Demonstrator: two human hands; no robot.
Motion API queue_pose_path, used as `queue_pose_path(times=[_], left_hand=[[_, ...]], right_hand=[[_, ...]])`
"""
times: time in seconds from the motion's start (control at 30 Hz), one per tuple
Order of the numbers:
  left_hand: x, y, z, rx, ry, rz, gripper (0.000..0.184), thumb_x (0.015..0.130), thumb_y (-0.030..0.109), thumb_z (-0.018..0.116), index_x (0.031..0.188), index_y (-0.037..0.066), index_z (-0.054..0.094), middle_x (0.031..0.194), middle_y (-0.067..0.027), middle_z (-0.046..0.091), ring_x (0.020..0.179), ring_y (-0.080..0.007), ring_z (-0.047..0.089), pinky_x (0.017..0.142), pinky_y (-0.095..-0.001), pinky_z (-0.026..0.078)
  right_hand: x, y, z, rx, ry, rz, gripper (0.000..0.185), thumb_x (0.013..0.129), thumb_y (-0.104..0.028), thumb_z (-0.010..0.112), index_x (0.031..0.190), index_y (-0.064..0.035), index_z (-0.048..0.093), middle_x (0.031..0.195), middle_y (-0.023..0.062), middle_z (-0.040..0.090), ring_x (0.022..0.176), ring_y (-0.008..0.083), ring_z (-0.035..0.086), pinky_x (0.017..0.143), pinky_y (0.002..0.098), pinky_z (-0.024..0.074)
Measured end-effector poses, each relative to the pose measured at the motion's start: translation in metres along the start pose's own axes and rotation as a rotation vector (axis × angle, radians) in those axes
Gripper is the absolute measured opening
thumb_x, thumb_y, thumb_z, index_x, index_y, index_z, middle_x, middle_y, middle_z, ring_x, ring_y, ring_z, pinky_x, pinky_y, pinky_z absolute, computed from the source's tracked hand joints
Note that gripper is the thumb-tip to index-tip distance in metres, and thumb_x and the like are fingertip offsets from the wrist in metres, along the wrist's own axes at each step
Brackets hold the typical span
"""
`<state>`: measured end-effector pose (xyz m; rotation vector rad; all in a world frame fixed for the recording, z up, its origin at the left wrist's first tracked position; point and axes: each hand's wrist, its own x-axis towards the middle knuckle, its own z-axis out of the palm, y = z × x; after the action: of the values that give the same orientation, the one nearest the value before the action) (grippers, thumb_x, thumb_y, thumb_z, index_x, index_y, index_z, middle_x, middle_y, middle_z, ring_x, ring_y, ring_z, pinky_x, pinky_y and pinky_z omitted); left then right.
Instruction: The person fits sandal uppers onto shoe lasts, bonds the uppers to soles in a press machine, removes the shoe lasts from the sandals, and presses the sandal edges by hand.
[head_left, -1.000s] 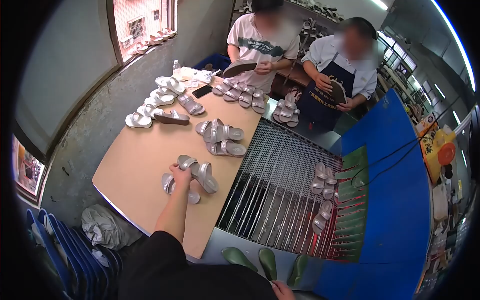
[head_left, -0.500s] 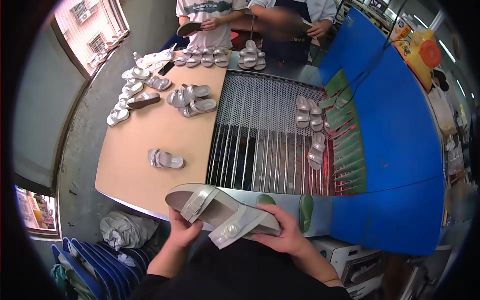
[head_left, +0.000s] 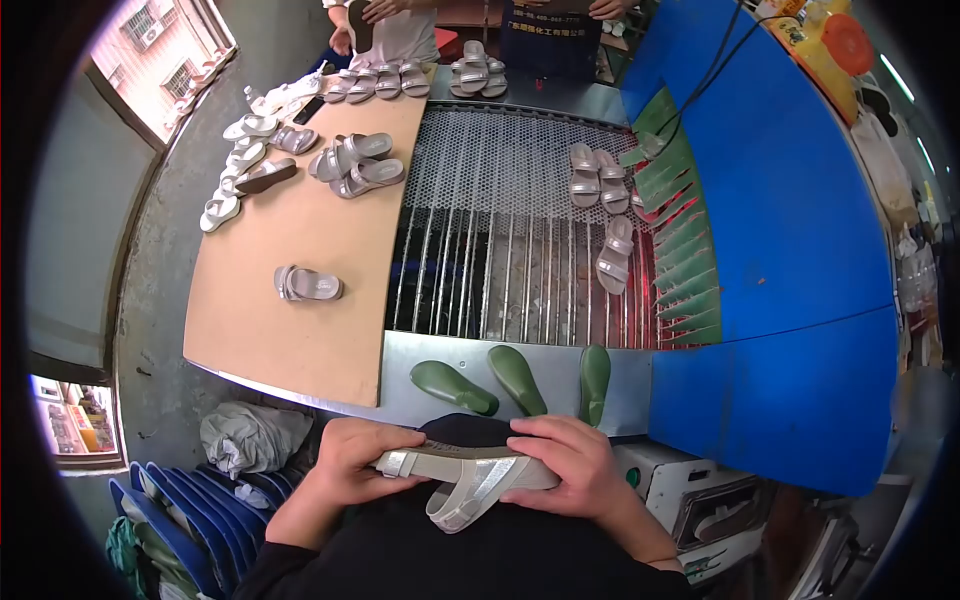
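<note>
A silver-grey sandal is held level in front of my body, its sole edge facing up and its straps hanging below. My left hand grips one end, and my right hand is wrapped round the other end. Another silver sandal lies alone on the tan board. Farther back on the board is a small pile of silver sandals. Beyond my hands, green foot-shaped forms lie on the metal ledge.
More silver sandals sit on the metal conveyor, near green strips and a blue panel. White sandals line the board's left edge. Two people stand at the far side, one holding a sole.
My left hand has brought a sandal from the board to my body, where both hands now hold it. Since then the sandal has been lowered and tipped edge-on. The view has tilted down.
</note>
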<state>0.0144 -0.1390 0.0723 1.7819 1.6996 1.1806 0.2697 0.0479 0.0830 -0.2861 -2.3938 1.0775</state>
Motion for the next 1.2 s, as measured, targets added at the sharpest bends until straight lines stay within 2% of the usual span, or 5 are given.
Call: queue_pose_path(times=[0.37,0.63,0.87,1.07,1.2], left_hand=[[0.005,0.004,0.002,-0.097,-0.026,-0.204,0.036,0.071,0.017,0.092,0.101,0.004,0.078,0.088,-0.0099,0.078,0.076,-0.026,0.076,0.067,-0.0315,0.058],[0.008,0.018,-0.015,0.101,0.027,-0.036,0.037,0.07,0.018,0.091,0.102,0.007,0.078,0.087,-0.0077,0.077,0.072,-0.0246,0.075,0.062,-0.0314,0.057],[0.01,0.014,-0.021,0.075,-0.013,-0.007,0.038,0.069,0.017,0.091,0.103,0.008,0.078,0.086,-0.0073,0.076,0.071,-0.0236,0.074,0.059,-0.0318,0.056],[0.004,0.008,-0.019,0.07,0.016,0.008,0.036,0.069,0.017,0.091,0.102,0.007,0.078,0.084,-0.0072,0.076,0.07,-0.0238,0.074,0.058,-0.032,0.055],[0.003,0.01,-0.021,0.044,-0.045,-0.065,0.036,0.07,0.017,0.091,0.103,0.008,0.078,0.084,-0.0076,0.076,0.072,-0.0247,0.074,0.062,-0.0321,0.057]], right_hand=[[-0.005,-0.005,0.0,-0.375,-0.013,-0.266,0.048,0.073,-0.035,0.087,0.101,0.0012,0.073,0.098,0.0088,0.071,0.081,0.0225,0.07,0.07,0.0351,0.0544],[0.041,-0.037,0.001,-0.412,-0.116,-0.093,0.051,0.073,-0.027,0.082,0.116,-0.0019,0.07,0.104,0.0064,0.07,0.089,0.0199,0.069,0.077,0.0291,0.0478],[0.035,-0.037,0.023,-0.39,-0.196,-0.178,0.039,0.075,-0.02,0.076,0.11,-0.0038,0.072,0.09,-0.0004,0.066,0.078,0.0131,0.065,0.065,0.029,0.0412],[0.036,-0.039,0.035,-0.294,-0.074,-0.033,0.039,0.074,-0.02,0.08,0.108,-0.0049,0.073,0.091,0.0017,0.07,0.081,0.0172,0.07,0.068,0.0314,0.0486],[0.026,-0.034,0.038,-0.445,-0.16,-0.156,0.033,0.074,-0.019,0.078,0.102,-0.0027,0.073,0.085,0.002,0.066,0.075,0.0169,0.066,0.064,0.0304,0.0469]])
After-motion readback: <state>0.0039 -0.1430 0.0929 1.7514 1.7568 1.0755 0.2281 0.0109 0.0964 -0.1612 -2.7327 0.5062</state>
